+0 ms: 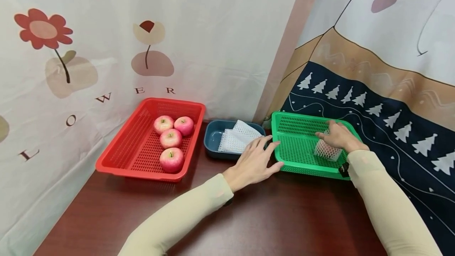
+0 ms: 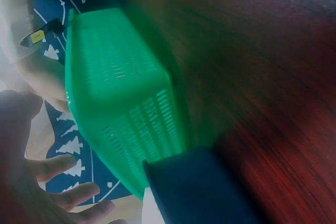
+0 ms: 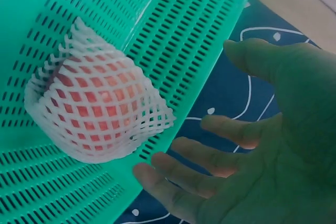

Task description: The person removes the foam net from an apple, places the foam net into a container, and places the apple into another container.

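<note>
An apple in a white foam net [image 1: 327,152] lies at the right end of the green basket [image 1: 296,166]. Above it is my right hand [image 1: 339,135]; the right wrist view shows its fingers [image 3: 194,156] spread and apart from the netted apple [image 3: 100,103]. My left hand [image 1: 250,166] hovers between the blue tray [image 1: 212,135] and the green basket, fingers extended and holding nothing. White foam nets [image 1: 234,139] lie in the blue tray, partly overlapped by the left fingertips in the head view.
At the left stands a red basket [image 1: 124,163] with several bare apples [image 1: 171,138]. All containers rest on a dark reddish wooden table [image 1: 249,224]. A printed curtain [image 1: 220,42] hangs close behind them, and dark blue cloth with white trees [image 1: 391,137] borders the right side.
</note>
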